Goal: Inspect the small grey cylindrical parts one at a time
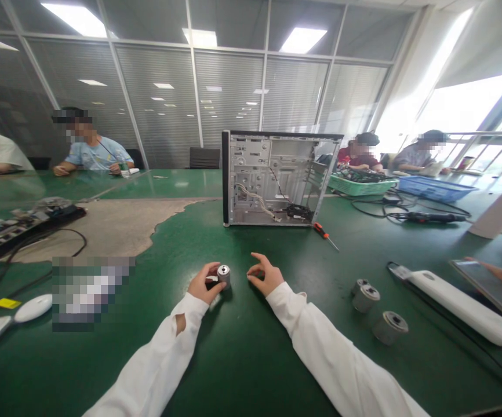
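My left hand [203,284] grips a small silver metal cylinder [224,277] that looks like a small electric motor. It stands upright on the green table, with a dark hole and hub on its top face. A short way to the right, my right hand [268,276] is raised with thumb and a finger brought together in a pinch and another finger stretched out. Anything between those fingertips is too small to make out. Farther right stand similar metal cylinders, one at the front [390,328] and another [366,296] behind it, with a smaller piece beside that.
An open computer case [277,179] stands ahead, an orange-handled screwdriver [324,234] by its corner. At right lie a white power strip [464,307], cables, a power tool [433,217] and baskets [364,184]. A circuit-filled strip [25,226] lies left. Several people sit around; one hand holds a tablet.
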Demonstrator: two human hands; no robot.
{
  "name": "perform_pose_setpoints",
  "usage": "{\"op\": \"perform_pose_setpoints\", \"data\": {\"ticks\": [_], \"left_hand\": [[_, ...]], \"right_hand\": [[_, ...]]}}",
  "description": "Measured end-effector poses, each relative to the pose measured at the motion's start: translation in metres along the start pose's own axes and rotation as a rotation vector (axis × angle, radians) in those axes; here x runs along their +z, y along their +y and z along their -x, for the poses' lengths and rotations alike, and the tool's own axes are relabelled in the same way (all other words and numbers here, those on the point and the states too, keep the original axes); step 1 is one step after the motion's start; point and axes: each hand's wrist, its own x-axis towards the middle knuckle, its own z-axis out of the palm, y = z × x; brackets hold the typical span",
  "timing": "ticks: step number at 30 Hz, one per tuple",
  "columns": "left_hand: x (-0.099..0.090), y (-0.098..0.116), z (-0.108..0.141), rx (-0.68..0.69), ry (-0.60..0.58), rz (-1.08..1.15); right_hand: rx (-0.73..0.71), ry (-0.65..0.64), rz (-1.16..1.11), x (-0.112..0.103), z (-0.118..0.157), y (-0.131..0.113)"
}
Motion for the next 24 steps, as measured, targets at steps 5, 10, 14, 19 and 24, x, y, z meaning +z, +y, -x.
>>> {"op": "perform_pose_setpoints", "data": {"ticks": [5,10,14,19,24], "left_hand": [[-0.001,-0.008,-0.001,0.036,-0.06,-0.016],[0.002,-0.021,-0.004,0.01,-0.048,0.019],[0.004,-0.023,-0.005,-0.004,-0.043,0.028],[0.004,-0.022,-0.004,-0.002,-0.046,0.037],[0.003,-0.019,-0.003,-0.003,-0.03,0.028]], "right_hand": [[0.103,0.009,-0.177,0.0,-0.007,0.019],[0.362,0.19,-0.545,-0.004,-0.015,0.044],[0.368,0.189,-0.571,-0.004,-0.016,0.048],[0.36,0.185,-0.58,-0.001,-0.014,0.046],[0.352,0.213,-0.566,0.004,-0.014,0.046]]}}
